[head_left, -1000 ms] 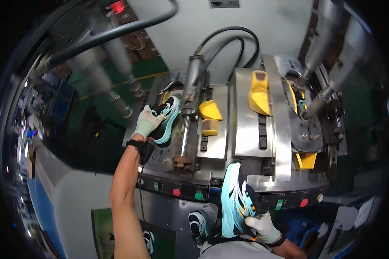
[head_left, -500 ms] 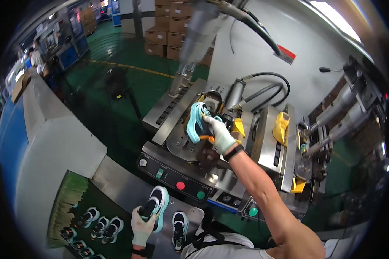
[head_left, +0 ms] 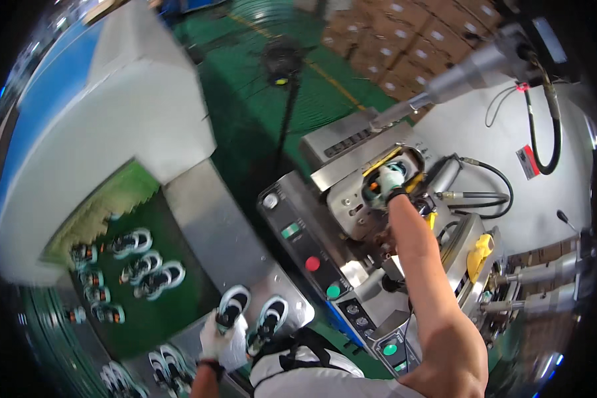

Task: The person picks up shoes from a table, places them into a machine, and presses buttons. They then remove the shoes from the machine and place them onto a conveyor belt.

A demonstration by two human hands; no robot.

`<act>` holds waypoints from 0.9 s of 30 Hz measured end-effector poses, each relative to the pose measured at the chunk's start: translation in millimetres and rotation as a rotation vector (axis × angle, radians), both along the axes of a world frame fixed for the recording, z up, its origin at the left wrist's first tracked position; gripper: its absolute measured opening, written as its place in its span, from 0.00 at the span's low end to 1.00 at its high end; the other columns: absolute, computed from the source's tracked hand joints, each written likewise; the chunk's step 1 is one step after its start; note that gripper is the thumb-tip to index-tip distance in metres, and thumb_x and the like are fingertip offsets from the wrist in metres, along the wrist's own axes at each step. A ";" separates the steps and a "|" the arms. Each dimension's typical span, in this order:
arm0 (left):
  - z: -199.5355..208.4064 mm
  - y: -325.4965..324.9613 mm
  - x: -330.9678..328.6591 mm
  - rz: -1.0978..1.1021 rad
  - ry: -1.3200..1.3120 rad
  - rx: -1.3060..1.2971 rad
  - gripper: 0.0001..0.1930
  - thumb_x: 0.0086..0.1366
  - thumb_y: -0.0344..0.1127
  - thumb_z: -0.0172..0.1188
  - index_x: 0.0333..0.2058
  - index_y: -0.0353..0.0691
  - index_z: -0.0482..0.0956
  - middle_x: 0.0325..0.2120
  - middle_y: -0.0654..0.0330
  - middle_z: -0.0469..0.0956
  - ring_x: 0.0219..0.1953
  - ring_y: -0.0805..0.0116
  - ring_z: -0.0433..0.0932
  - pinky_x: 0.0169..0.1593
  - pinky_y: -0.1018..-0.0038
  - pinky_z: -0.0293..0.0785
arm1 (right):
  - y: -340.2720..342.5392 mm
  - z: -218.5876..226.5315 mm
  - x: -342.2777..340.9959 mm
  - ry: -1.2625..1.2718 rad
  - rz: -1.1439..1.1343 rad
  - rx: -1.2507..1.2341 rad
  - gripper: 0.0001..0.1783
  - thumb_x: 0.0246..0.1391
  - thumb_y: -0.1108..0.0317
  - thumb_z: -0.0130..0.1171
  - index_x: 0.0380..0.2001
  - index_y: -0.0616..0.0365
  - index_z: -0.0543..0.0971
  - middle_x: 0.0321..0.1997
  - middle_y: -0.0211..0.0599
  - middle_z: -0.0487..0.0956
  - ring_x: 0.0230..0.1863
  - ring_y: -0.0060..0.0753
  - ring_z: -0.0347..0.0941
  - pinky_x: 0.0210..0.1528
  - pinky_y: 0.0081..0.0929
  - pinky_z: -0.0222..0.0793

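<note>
My left hand [head_left: 220,339], in a white glove, grips a black-and-white sneaker [head_left: 235,302] with a pale mint sole, low over the metal ledge [head_left: 209,222]. Just right of it, a matching sneaker [head_left: 270,317] rests on that ledge near my lap. My right arm reaches out to the press machine [head_left: 348,209]. There, my gloved right hand [head_left: 391,178] is closed around another sneaker [head_left: 373,191], down in the yellow-edged cradle [head_left: 382,158]. Glove and wrist cover much of that shoe, and its fingers are partly hidden.
Several sneakers sit on a green conveyor [head_left: 172,318] under a bristle-curtained machine opening [head_left: 116,202] at left. The press carries a control panel with a red button [head_left: 312,264] and a green button [head_left: 333,292]. A yellow block [head_left: 480,253] stands at right; cardboard boxes [head_left: 411,46] are stacked behind.
The view has swung left, bringing more of the conveyor into sight. My right hand has lowered its sneaker into the cradle. My left hand still holds its sneaker, now closer to the ledge.
</note>
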State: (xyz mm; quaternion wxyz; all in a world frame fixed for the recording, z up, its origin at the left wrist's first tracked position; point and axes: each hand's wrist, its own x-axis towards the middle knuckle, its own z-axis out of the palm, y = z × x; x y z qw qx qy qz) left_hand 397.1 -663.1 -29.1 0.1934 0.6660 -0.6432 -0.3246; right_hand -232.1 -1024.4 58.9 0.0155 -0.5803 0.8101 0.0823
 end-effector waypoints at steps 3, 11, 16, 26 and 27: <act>0.7 -58.2 -36.8 -0.160 0.048 0.032 0.39 0.53 0.44 0.71 0.61 0.40 0.65 0.46 0.45 0.78 0.48 0.43 0.78 0.51 0.57 0.75 | 54.7 15.4 -157.8 -0.689 0.116 -0.462 0.12 0.51 0.60 0.61 0.31 0.58 0.79 0.29 0.39 0.80 0.33 0.44 0.77 0.40 0.39 0.73; 7.2 -35.3 0.6 -0.016 -0.088 0.151 0.35 0.56 0.51 0.68 0.59 0.43 0.67 0.50 0.48 0.78 0.52 0.48 0.77 0.54 0.59 0.75 | 229.5 92.8 259.9 -0.719 0.162 -0.686 0.43 0.58 0.59 0.61 0.68 0.72 0.55 0.73 0.60 0.55 0.73 0.53 0.54 0.72 0.43 0.51; 7.9 -41.9 -3.4 -0.075 0.097 0.245 0.39 0.53 0.46 0.71 0.59 0.38 0.65 0.54 0.44 0.74 0.56 0.46 0.74 0.59 0.59 0.72 | 325.2 -35.2 283.3 0.173 0.199 0.049 0.56 0.43 0.53 0.69 0.68 0.72 0.54 0.75 0.63 0.49 0.77 0.63 0.40 0.74 0.59 0.38; -41.4 -20.6 7.1 -0.273 0.264 -0.012 0.47 0.51 0.38 0.70 0.65 0.32 0.53 0.64 0.36 0.57 0.66 0.38 0.58 0.70 0.55 0.55 | 396.1 -134.0 433.1 -1.358 -0.587 -0.412 0.25 0.50 0.71 0.69 0.51 0.65 0.73 0.44 0.36 0.79 0.43 0.29 0.75 0.48 0.30 0.72; -36.9 -24.9 6.3 -0.295 0.300 0.056 0.47 0.52 0.37 0.69 0.66 0.34 0.52 0.64 0.37 0.57 0.67 0.37 0.56 0.70 0.53 0.54 | 396.3 -139.8 445.5 -1.256 -0.681 -0.511 0.24 0.49 0.72 0.68 0.49 0.65 0.74 0.43 0.36 0.79 0.42 0.29 0.75 0.47 0.31 0.72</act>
